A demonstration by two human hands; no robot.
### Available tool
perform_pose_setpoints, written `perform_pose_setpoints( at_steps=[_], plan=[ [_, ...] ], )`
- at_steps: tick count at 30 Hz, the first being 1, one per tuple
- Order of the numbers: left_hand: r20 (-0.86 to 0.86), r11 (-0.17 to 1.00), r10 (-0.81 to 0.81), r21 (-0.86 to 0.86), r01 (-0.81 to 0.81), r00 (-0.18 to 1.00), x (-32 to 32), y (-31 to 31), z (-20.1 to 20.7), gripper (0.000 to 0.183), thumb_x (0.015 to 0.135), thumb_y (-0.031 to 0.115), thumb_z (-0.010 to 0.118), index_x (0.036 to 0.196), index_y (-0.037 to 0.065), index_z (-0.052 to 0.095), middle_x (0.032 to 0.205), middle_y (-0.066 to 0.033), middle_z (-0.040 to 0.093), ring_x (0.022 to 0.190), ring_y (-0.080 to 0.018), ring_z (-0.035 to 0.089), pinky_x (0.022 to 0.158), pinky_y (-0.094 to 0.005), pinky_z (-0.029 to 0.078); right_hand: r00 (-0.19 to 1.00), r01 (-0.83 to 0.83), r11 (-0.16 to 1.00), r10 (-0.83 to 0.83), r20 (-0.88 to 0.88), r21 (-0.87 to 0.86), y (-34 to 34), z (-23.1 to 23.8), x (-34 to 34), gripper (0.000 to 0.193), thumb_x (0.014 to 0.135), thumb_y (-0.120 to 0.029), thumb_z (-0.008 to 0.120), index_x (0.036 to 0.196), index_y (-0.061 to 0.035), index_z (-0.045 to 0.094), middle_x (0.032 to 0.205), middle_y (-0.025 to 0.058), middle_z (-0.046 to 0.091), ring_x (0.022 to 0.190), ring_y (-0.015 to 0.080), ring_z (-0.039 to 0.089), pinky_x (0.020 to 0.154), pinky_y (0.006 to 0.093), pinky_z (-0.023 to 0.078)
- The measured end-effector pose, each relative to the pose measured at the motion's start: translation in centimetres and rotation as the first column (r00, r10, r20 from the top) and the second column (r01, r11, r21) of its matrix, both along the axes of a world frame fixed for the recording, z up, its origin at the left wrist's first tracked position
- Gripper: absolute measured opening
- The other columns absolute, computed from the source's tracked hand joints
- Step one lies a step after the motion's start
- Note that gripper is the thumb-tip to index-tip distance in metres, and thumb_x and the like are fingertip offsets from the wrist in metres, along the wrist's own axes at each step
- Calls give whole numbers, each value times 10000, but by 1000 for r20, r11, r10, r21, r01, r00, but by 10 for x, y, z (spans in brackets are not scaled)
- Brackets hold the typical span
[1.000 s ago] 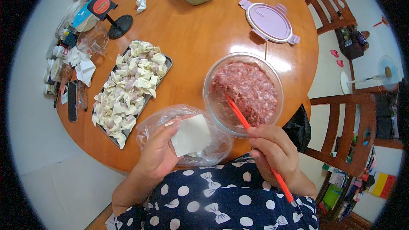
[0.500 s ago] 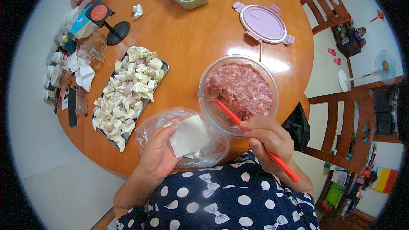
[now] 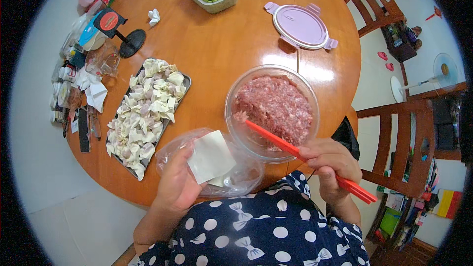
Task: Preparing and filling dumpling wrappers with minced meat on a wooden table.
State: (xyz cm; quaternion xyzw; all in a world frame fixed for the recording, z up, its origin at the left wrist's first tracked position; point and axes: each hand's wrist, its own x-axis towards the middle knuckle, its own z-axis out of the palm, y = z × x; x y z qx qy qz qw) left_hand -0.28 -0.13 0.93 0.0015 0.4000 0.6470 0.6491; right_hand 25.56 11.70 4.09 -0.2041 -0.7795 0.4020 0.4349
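Note:
A pale square wonton wrapper [image 3: 212, 157] rests on the fingers of my left hand [image 3: 176, 180], which holds it over a clear plastic bag [image 3: 244, 170]. My right hand [image 3: 335, 167] grips a pair of red chopsticks [image 3: 276, 141]. A small lump of minced meat [image 3: 241, 116] clings to their tips, near the left inner wall of the bowl. The round glass bowl [image 3: 317, 123] contains a mass of pink minced meat [image 3: 276, 103]. To the left, a dark tray [image 3: 185, 88] carries many folded wontons [image 3: 148, 108]. More wrappers [image 3: 217, 181] show partly beneath the held one.
Further back stand a plastic tub of green beans [image 3: 212, 6] and a lilac lid [image 3: 301, 26]. A black stand [image 3: 132, 43], crumpled tissue [image 3: 154, 17], and assorted jars and packets line the table's left side. Wooden chairs [image 3: 401, 143] stand at the right.
The chopstick tips have moved left within the bowl, away from the main meat, carrying a small lump. My right hand has shifted right. The wrapper in my left hand has tilted slightly.

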Motion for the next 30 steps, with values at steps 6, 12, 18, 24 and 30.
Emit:
perform_pose_setpoints(
  at_steps=[6,12,18,24,30],
  plan=[
    [32,994,-100,-33,101,995,6,5,10,426,986,223,435,1344,-8,434,1304,-187,544,1223,-297,528,1067,-477,394,979,-176,983,181,-95,58,-1,10,6,147,852,-113,660,893,28,666,1006,202,683,955,352,666,838,416,541],
    [170,996,-82,52,74,982,2,9,16,480,1019,267,340,1378,-49,378,1345,-214,503,1255,-299,497,1100,-456,354,875,-483,769,423,234,418,-11,7,-17,184,751,-94,738,870,25,664,1047,199,672,963,346,665,839,405,566],
    [233,999,-42,36,35,972,-3,19,23,509,1034,302,288,1388,-57,357,1354,-225,493,1268,-305,483,1103,-447,350,841,-542,674,424,337,502,-11,5,-15,231,711,-133,709,875,21,662,1070,202,662,998,349,649,880,408,548],
    [177,999,7,50,-16,984,-8,17,16,514,1035,316,289,1390,-48,361,1363,-227,484,1274,-331,471,1103,-462,347,915,-401,860,362,177,315,-7,16,4,301,842,-288,673,841,13,656,1006,194,675,921,322,666,787,405,551],
    [181,996,21,86,-37,983,-8,9,8,517,1032,311,304,1384,-63,360,1364,-237,477,1288,-350,453,1113,-476,328,989,-98,981,77,129,165,5,8,0,345,850,-341,670,843,3,643,973,177,673,860,307,659,737,393,528]
  ],
)
